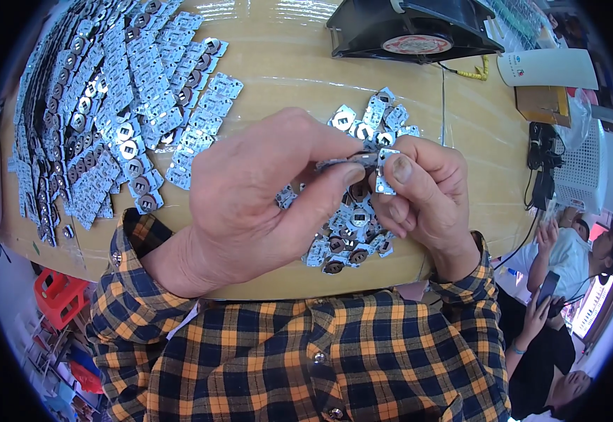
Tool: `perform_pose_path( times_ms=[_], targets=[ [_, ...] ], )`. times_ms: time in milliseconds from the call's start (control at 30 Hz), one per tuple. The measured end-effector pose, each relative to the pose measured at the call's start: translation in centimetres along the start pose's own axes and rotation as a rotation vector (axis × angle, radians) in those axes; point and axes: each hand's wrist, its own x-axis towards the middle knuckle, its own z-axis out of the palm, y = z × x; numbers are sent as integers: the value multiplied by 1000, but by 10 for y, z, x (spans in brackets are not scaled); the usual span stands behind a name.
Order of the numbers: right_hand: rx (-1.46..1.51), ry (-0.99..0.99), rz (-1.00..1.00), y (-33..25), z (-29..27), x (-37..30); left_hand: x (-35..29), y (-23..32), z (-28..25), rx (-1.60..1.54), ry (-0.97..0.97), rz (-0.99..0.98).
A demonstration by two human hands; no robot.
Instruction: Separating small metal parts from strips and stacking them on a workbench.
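Observation:
My left hand [264, 190] pinches a short dark-edged piece of circuit board strip [370, 160] between thumb and fingers. At its end, my right hand [429, 186] grips a small white circuit board [384, 184], with the thumb pressed on its face. The two pieces meet between my hands; whether they are still joined I cannot tell. Below and behind my fingers lies a loose pile of small circuit boards [359, 216], several bearing round metal or dark brown parts. More single boards [384, 116] lie just beyond my hands. My fingers partly hide the pile.
Stacked circuit board strips [131, 84] cover the table's left side. A black fan [419, 32] stands at the back, with a white cup-shaped object [547, 68] and a cardboard box [542, 105] to its right. A white perforated basket [581, 169] and two people [566, 260] are at right.

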Motion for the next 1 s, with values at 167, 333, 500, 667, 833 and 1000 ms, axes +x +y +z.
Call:
perform_pose_path(
  times_ms=[167,333,500,667,833,1000],
  targets=[
    [45,15,-70,3,2,2,3,1,-6,49,-67,100],
    [57,103,-86,1,-2,5,1,1,-2,-45,-144,78],
    [-993,-36,-679,-2,-3,11,2,-1,-7,-209,11,-224],
    [-981,-13,-691,-6,-8,7,1,-3,-12,1,-229,-180],
    [-724,52,-514,-6,-8,1,-2,-4,-6,-355,-107,-407],
    [-718,-35,-553,-6,-8,2,0,3,-7,-419,-213,-468]
  ],
)
